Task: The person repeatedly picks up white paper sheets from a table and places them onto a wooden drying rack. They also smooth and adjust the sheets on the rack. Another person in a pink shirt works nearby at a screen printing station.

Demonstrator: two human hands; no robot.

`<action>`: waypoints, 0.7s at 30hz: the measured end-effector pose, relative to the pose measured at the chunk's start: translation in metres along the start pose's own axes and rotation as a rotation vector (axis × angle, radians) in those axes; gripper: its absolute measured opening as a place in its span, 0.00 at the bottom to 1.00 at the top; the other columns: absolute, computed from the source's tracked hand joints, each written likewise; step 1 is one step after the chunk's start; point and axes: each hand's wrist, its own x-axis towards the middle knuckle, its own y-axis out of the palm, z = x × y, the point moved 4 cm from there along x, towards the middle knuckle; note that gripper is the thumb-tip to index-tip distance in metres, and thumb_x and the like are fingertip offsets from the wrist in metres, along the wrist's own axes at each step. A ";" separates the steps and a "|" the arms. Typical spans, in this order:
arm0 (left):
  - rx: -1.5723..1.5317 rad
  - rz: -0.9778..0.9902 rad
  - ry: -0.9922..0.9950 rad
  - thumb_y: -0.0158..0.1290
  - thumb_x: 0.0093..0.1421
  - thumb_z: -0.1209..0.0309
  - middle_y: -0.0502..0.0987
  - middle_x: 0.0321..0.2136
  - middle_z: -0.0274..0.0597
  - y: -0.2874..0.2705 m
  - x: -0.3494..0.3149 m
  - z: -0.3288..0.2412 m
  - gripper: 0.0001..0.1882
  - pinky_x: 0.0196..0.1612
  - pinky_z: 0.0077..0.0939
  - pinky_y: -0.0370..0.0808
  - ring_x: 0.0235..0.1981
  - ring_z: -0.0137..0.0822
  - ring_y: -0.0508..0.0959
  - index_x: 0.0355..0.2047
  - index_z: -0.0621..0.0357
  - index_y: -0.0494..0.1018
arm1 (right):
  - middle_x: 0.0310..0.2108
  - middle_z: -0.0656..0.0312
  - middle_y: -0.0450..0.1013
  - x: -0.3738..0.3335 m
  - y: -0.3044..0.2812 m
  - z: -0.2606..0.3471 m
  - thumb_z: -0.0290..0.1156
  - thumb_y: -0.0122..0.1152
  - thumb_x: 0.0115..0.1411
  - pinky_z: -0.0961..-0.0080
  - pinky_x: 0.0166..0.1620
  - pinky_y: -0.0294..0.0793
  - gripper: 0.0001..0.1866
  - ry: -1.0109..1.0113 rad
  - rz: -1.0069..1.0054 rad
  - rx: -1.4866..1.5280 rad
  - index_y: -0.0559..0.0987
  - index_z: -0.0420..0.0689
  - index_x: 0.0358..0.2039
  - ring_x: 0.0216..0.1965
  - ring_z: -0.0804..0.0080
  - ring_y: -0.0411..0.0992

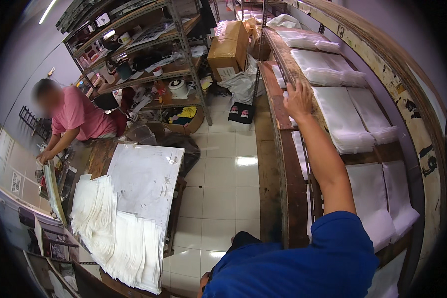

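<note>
My right arm, in a blue sleeve, stretches forward along the rack on the right. My right hand [299, 101] rests on the wooden edge of a shelf [319, 115], its fingers stretched out and slightly apart, with nothing seen in them. Beside it on that shelf lie stacks of thin white sheets [338, 115], some looking like clear or white plastic sleeves. More stacks [328, 67] lie farther along, and others [367, 191] nearer to me. Of my left side only a sliver of skin [203, 282] shows at the lower edge, beside my shirt; its fingers are hidden.
A table on the left bears a white board [144, 169] and fanned white sheets [134, 243]. Behind it a person [82, 114] in pink handles a flat panel [53, 191]. A cardboard box [228, 47], a black pouch [241, 113] and a cluttered rack [184, 54] stand beyond the tiled floor.
</note>
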 end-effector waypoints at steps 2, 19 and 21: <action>-0.002 -0.004 0.002 0.46 0.58 0.55 0.75 0.44 0.52 -0.002 0.004 -0.002 0.24 0.52 0.37 0.69 0.48 0.48 0.74 0.48 0.59 0.72 | 0.58 0.50 0.59 0.004 0.003 -0.002 0.37 0.62 0.49 0.49 0.58 0.57 0.26 0.061 0.099 0.012 0.70 0.48 0.50 0.60 0.50 0.55; -0.194 -0.206 -0.129 0.43 0.62 0.51 0.76 0.45 0.53 0.024 -0.029 0.012 0.26 0.51 0.35 0.70 0.48 0.48 0.75 0.48 0.60 0.71 | 0.53 0.51 0.66 0.003 -0.001 0.003 0.34 0.63 0.47 0.54 0.57 0.62 0.27 -0.053 0.280 -0.007 0.72 0.48 0.51 0.56 0.52 0.63; -0.195 -0.246 -0.142 0.43 0.61 0.53 0.76 0.44 0.52 0.027 -0.033 0.006 0.25 0.51 0.37 0.71 0.47 0.49 0.75 0.48 0.59 0.72 | 0.53 0.51 0.66 0.002 0.001 0.001 0.36 0.63 0.49 0.54 0.58 0.61 0.27 -0.086 0.308 -0.033 0.72 0.47 0.52 0.56 0.52 0.63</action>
